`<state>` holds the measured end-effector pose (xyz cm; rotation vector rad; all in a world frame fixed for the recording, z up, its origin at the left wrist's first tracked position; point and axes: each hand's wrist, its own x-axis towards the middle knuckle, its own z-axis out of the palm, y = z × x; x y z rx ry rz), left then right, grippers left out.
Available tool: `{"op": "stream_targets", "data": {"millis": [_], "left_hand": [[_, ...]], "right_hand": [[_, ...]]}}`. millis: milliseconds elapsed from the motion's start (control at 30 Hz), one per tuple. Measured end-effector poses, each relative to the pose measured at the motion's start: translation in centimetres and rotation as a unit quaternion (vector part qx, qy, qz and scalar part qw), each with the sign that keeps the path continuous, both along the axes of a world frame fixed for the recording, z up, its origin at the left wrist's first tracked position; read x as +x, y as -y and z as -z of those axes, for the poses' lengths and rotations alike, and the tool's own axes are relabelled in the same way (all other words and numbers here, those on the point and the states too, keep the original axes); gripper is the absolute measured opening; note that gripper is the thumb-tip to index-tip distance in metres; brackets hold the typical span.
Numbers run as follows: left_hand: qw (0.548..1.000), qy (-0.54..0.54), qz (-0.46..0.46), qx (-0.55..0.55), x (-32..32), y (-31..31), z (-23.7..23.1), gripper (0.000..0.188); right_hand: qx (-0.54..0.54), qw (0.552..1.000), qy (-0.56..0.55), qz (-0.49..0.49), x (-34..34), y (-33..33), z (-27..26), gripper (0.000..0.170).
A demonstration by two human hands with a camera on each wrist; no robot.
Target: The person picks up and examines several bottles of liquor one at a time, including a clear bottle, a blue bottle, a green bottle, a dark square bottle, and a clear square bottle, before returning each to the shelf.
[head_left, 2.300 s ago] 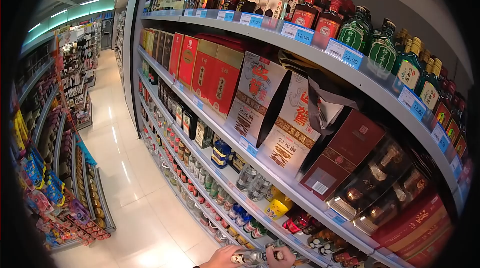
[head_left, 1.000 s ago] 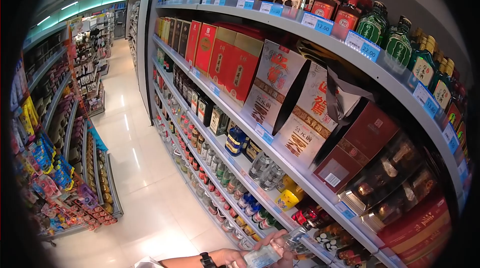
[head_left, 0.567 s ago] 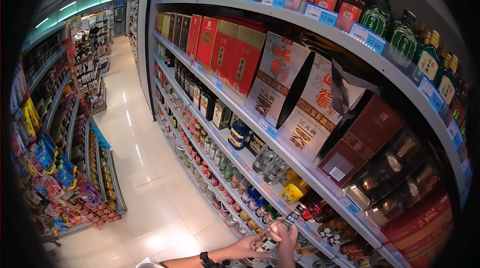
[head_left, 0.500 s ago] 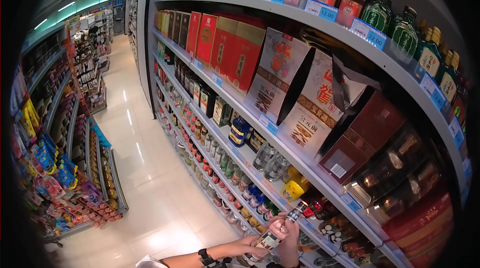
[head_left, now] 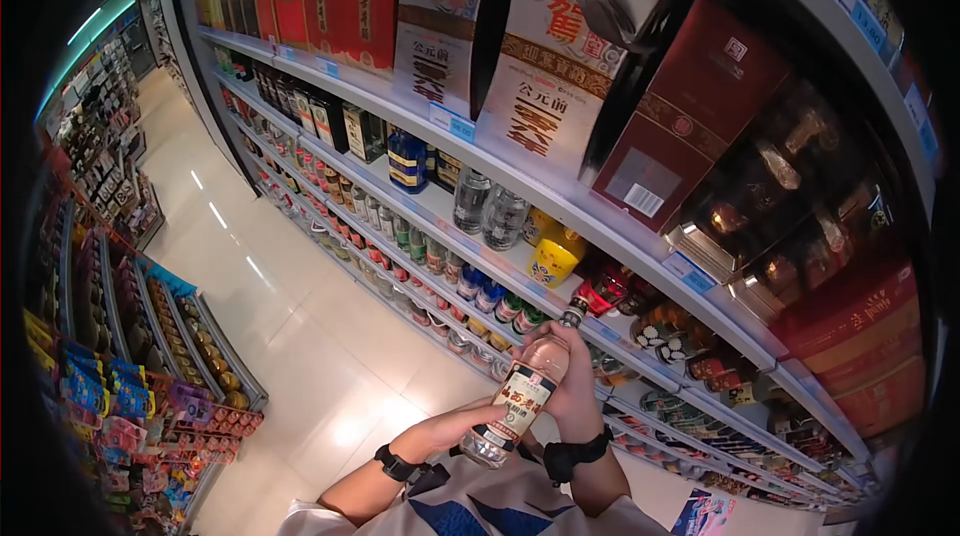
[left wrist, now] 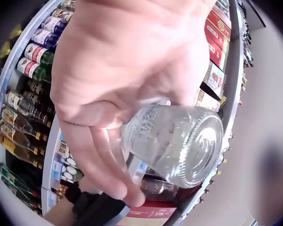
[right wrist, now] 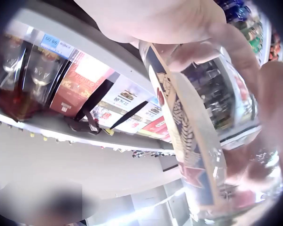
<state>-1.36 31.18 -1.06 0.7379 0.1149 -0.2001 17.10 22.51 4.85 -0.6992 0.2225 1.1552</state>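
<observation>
A clear glass liquor bottle with a cream and dark label leans in both hands at the lower middle of the head view, its dark cap toward the shelves. My left hand grips its lower part, thumb across the label's edge. Around the upper body and shoulder curls my right hand, partly behind the glass. In the left wrist view the bottle's ribbed base sticks out beside the left palm. The right wrist view shows the label edge-on under the right hand.
Shelving with liquor bottles and boxes fills the right side, including a maroon box and a yellow bottle. Beyond the hands, the shelf edge runs diagonally. A pale tiled aisle lies to the left, with a snack rack beyond.
The bottle has been turned in the hands, so its front label now faces the head camera with the cap up and right. The head view has tilted down, showing more of both forearms.
</observation>
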Motion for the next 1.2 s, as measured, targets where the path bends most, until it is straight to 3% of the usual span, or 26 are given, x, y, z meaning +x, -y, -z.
{"op": "stream_targets", "data": {"millis": [67, 100, 133, 200, 267, 300, 400, 467, 533, 600, 633, 667, 700, 800, 1033, 1100, 1133, 1200], "left_hand": [[0.999, -0.032, -0.013, 0.013, 0.2, 0.0, -0.5, 0.066], [0.982, 0.005, -0.048, 0.183, 0.5, 0.2, -0.9, 0.064], [0.933, 0.045, -0.083, 0.348, 0.8, 0.2, -1.3, 0.063], [0.916, 0.021, -0.096, 0.389, 1.3, 0.7, -1.8, 0.068], [0.84, -0.008, -0.154, 0.521, 1.8, 1.2, -2.0, 0.068], [0.828, -0.007, -0.195, 0.525, 2.1, 1.5, -2.4, 0.067], [0.815, -0.024, -0.191, 0.546, 2.3, 1.3, -3.0, 0.065], [0.803, -0.008, -0.212, 0.558, 2.4, 1.3, -3.4, 0.064], [0.789, 0.009, -0.234, 0.568, 2.5, 1.4, -3.4, 0.063], [0.742, 0.01, -0.274, 0.612, 2.7, 1.4, -3.1, 0.062], [0.742, 0.011, -0.272, 0.613, 2.8, 1.4, -3.2, 0.062], [0.71, 0.031, -0.295, 0.639, 2.9, 1.3, -3.3, 0.062], [0.676, 0.052, -0.316, 0.664, 3.1, 1.3, -3.3, 0.062], [0.662, 0.053, -0.303, 0.684, 3.0, 1.3, -4.2, 0.063], [0.7, 0.051, -0.226, 0.676, 3.0, 1.4, -4.3, 0.067], [0.754, 0.051, -0.16, 0.635, 3.1, 1.4, -4.3, 0.071], [0.755, 0.051, -0.16, 0.634, 3.0, 1.4, -4.2, 0.071], [0.859, 0.096, -0.124, 0.487, 3.0, 1.6, -3.4, 0.073]], "right_hand": [[-0.001, 0.985, 0.17, -0.008, 0.2, 0.4, -0.1, 0.016], [0.021, 0.972, 0.233, 0.014, -0.4, 0.5, -1.0, 0.012], [0.02, 0.973, 0.231, 0.017, -0.9, 0.5, -1.4, 0.012], [-0.016, 0.944, 0.322, 0.07, -1.6, 0.5, -1.8, 0.01], [-0.018, 0.933, 0.352, 0.078, -1.9, 0.7, -1.6, 0.013], [-0.016, 0.929, 0.358, 0.092, -2.2, 0.7, -2.0, 0.012], [-0.017, 0.917, 0.382, 0.118, -2.2, 1.0, -2.1, 0.012], [0.026, 0.941, 0.319, 0.112, -2.0, 1.4, -2.8, 0.009], [0.082, 0.935, 0.331, 0.093, -1.3, 2.0, -1.8, 0.011], [0.139, 0.926, 0.342, 0.073, -0.8, 2.4, -1.5, 0.014], [0.147, 0.911, 0.381, 0.055, -0.7, 2.5, -1.5, 0.023], [0.153, 0.894, 0.419, 0.037, -0.6, 2.6, -1.5, 0.034], [0.152, 0.894, 0.419, 0.039, -0.5, 2.8, -1.5, 0.034], [0.201, 0.895, 0.398, 0.0, -0.1, 3.4, -1.3, 0.041], [0.194, 0.912, 0.356, 0.062, -0.6, 4.9, 1.9, 0.037], [0.188, 0.912, 0.356, 0.081, -0.7, 5.6, 2.3, 0.036], [0.193, 0.923, 0.321, 0.091, -0.6, 6.0, 2.1, 0.036], [0.197, 0.932, 0.286, 0.102, -0.1, 6.9, 2.4, 0.037]]}}
